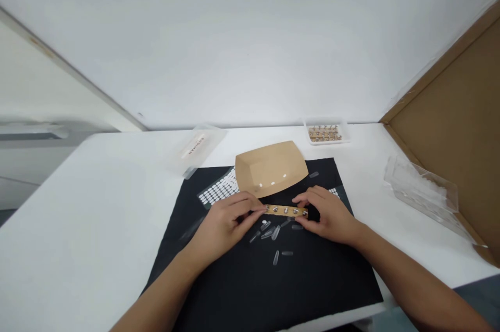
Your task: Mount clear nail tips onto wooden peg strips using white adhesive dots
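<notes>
My left hand [230,221] is closed, with thumb and forefinger pinching the left end of a tan strip [281,210] that carries several silver metal studs in a row. At the strip's right end, my right hand [326,215] is curved, its thumb and forefinger apart on either side; whether they touch the strip is hard to see. Just below the strip, several clear false nail tips [276,232] lie scattered on a black mat [250,290]. A small white oval dot [264,222] lies beside them.
Behind my hands stands a brown paper tray [275,163] with a few white dots. A sheet of white dots [219,189] lies partly beneath it. Farther back are a translucent pouch [203,147] and a white tray of studded strips [326,132]. Clear plastic boxes [425,194] stand right, beside cardboard [461,98].
</notes>
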{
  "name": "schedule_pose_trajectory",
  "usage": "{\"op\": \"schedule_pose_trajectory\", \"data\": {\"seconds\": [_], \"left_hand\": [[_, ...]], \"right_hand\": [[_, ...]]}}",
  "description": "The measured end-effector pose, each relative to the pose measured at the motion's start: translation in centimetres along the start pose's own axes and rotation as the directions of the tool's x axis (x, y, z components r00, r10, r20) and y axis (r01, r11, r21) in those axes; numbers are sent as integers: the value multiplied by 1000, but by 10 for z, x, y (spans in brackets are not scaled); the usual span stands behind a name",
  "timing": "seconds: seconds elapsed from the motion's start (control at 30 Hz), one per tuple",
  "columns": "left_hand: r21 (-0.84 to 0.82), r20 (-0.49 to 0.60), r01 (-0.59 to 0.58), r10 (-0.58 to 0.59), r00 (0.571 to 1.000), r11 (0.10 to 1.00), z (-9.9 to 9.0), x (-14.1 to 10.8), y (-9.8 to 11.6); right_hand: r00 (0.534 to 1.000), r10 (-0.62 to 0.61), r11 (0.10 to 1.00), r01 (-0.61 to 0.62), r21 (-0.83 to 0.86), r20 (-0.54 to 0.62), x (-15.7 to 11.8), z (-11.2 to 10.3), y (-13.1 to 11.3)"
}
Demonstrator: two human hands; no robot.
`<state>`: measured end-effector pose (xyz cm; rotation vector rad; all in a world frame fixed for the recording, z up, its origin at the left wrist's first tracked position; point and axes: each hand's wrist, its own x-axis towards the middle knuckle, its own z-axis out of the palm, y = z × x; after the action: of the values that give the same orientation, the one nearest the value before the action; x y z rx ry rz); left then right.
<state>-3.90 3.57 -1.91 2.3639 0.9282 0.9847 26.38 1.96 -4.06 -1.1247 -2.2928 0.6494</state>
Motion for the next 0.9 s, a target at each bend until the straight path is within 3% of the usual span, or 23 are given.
{"op": "schedule_pose_trajectory", "data": {"seconds": [0.27, 0.57, 0.9], "left_hand": [[46, -19, -29, 30, 999, 999, 1, -1, 0], [35, 10, 16, -17, 1000, 999, 2, -1, 2], [66, 14, -31, 30, 999, 997, 4, -2, 1]], "right_hand": [[1000, -19, 1000, 19, 13, -1, 0, -1, 1], [1000, -24, 1000, 24, 2, 7, 2, -3, -1], [1000, -22, 1000, 22, -12, 19, 2, -3, -1]]}}
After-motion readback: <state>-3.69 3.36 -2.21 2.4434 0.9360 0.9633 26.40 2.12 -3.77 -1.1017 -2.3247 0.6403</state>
